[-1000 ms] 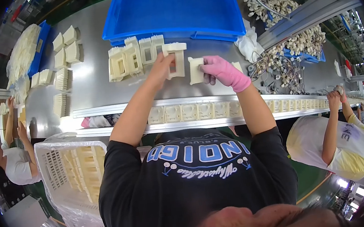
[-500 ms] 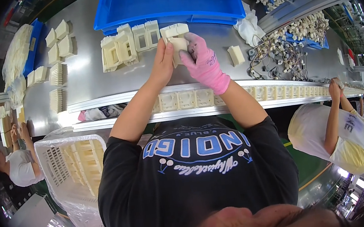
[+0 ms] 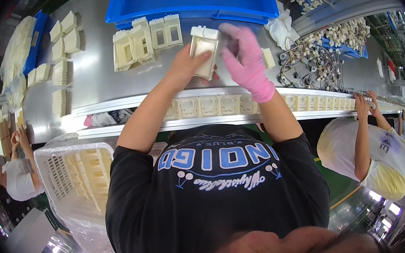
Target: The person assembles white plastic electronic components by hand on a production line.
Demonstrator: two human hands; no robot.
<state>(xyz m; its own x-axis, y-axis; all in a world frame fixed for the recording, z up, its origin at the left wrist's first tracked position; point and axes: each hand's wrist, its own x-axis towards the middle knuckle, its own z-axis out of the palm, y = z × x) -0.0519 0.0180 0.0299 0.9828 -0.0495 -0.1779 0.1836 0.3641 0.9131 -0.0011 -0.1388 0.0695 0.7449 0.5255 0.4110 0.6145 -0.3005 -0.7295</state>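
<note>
A cream plastic housing [image 3: 206,43] with a filled-in face stands tilted in my bare left hand [image 3: 184,69]. The left thumb lies across its front and the fingers reach behind it. Just to its right is my right hand [image 3: 246,60] in a pink glove with grey fingertips. Thumb and fingers are apart there with nothing between them, slightly smeared by motion, and off the housing. Several open cream frames [image 3: 158,34] stand on the metal table, left of the held housing. A small cream block [image 3: 268,58] sits partly hidden behind the glove.
A large blue tray [image 3: 190,14] lies beyond the hands. Cabled connectors [image 3: 312,68] heap at the right. A rail channel with cream parts [image 3: 205,106] runs along the near edge. Left are stacked cream pieces [image 3: 58,48] and a white basket [image 3: 55,176]. Co-workers stand at both sides.
My right hand has come off the cream housing and moved right, its fingers spreading. The housing has turned more upright in my left hand, showing its face. My view has shifted slightly.
</note>
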